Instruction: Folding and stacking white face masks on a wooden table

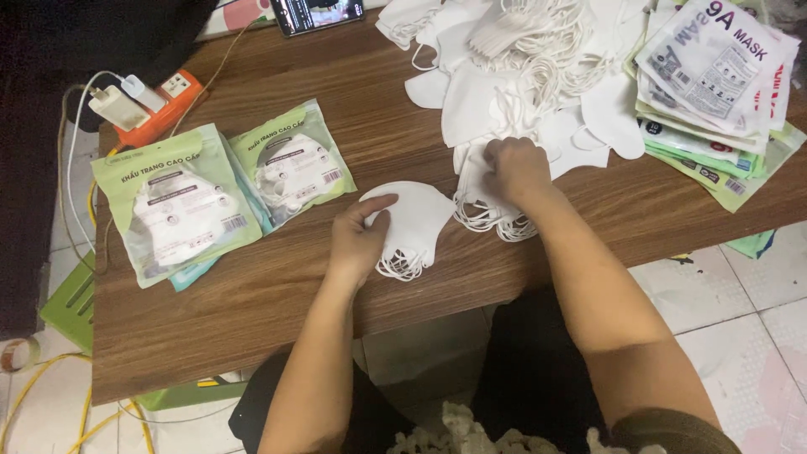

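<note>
left hand (357, 240): fingers curled around a small stack of white masks (412, 223), thumb on top, pinning it flat on the tabletop (277, 311); closed on the stack
right hand (514, 168): fingers bunched into the near edge of the loose mask pile (504, 92), closed on a mask or two; exactly how many I cannot tell
stack position: near front edge of tabletop, centre; ear loops hang out at its 6 o'clock side
key relation: right hand sits at about 2 o'clock from the stack, close beside it, not touching; a clump of ear loops (487, 217) lies between the two
stack long axis: roughly 9-to-3 o'clock, rounded nose end toward 3
nearer hand: left is on the stack; right is nearer the pile
pile: spreads from 12 to 2 o'clock of the stack, tangled loops on top
filled green pouches (218, 189): two, at 9 o'clock of the left hand, apart from it
empty pouch stack (714, 92): far right corner, at 2 o'clock, well apart from both hands
orange power strip (155, 105): far left corner, 10 o'clock
</note>
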